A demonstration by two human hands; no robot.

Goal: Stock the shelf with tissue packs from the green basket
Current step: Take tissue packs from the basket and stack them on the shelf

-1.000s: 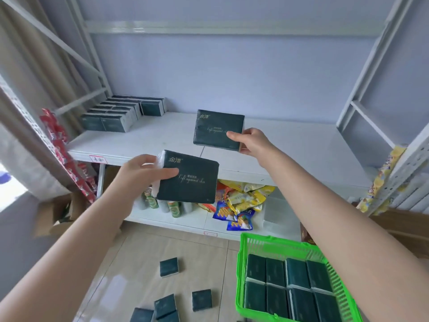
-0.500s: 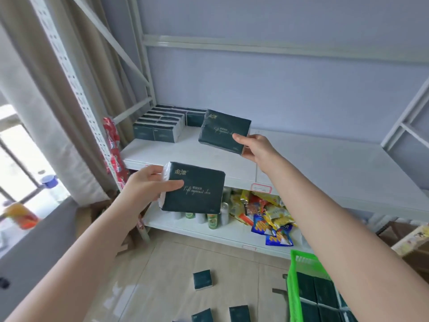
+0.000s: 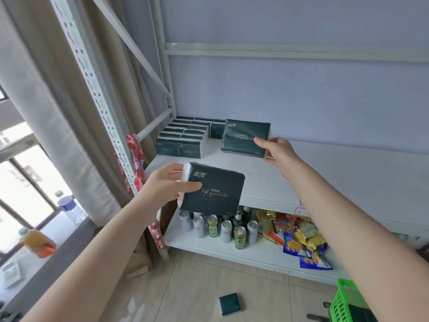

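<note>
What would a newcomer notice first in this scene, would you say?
Two dark green tissue packs held before the white shelf: the left hand grips the nearer pack, the right hand pinches the farther pack near the stacked packs. Cans and bright snack bags crowd the lower shelf.

Dark green near tissue pack [image 3: 213, 191], gold script, white side edge. The far tissue pack [image 3: 243, 138] same dark green, gold lettering. White shelf [image 3: 325, 173], pale lilac wall [image 3: 301, 94], bright green lattice basket [image 3: 341, 298]. Green-gold and silver cans [image 3: 226, 230]; blue-yellow snack bags [image 3: 299, 246]; red-white hanging packets [image 3: 135, 154]; glossy beige floor [image 3: 197, 287].
</note>
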